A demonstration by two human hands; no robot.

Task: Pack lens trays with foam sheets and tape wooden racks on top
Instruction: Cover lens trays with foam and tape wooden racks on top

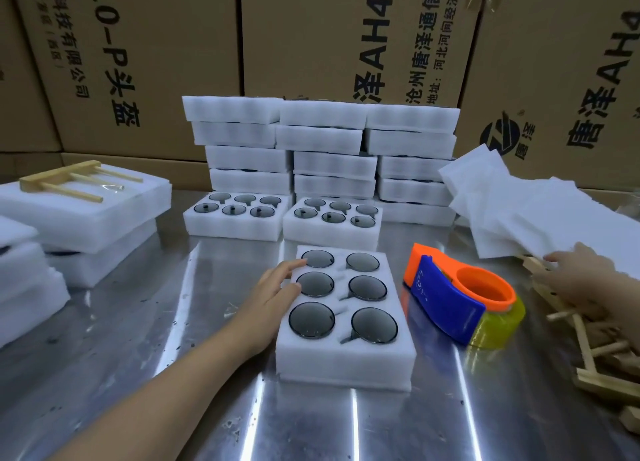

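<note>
Already done: one covered pack (104, 214) sits at the far left of the metal table (156, 322) with a wooden rack (65, 181) lying on top. A glint across the prongs may be tape, but it is too small to be sure.
Tray in hand: an open foam tray (346, 356) lies near the middle front of the table, with six dark lenses (316, 283) in its pockets. It has no cover sheet and no rack yet.
Left hand: the left hand (277, 287) rests on the left edge of this tray, fingers fairly straight and lying flat on the foam, as if steadying it.
Right hand: the right hand (581, 273) reaches to the lower edge of the loose foam sheets (519, 211) at the right, above a heap of spare racks (588, 360). I cannot tell whether it pinches a sheet or only touches one.
Tape: the orange and blue tape dispenser (450, 294) stands just to the right of the tray, and neither hand touches it.
Waiting: two more open trays of lenses (235, 226) (332, 233) sit side by side behind the near one, in front of tall stacks of trays (322, 142) against the cardboard boxes (156, 45).
Judgement: the job looks to be at an early stage. This tray needs a sheet, a rack and tape, and many more trays wait after it.
</note>
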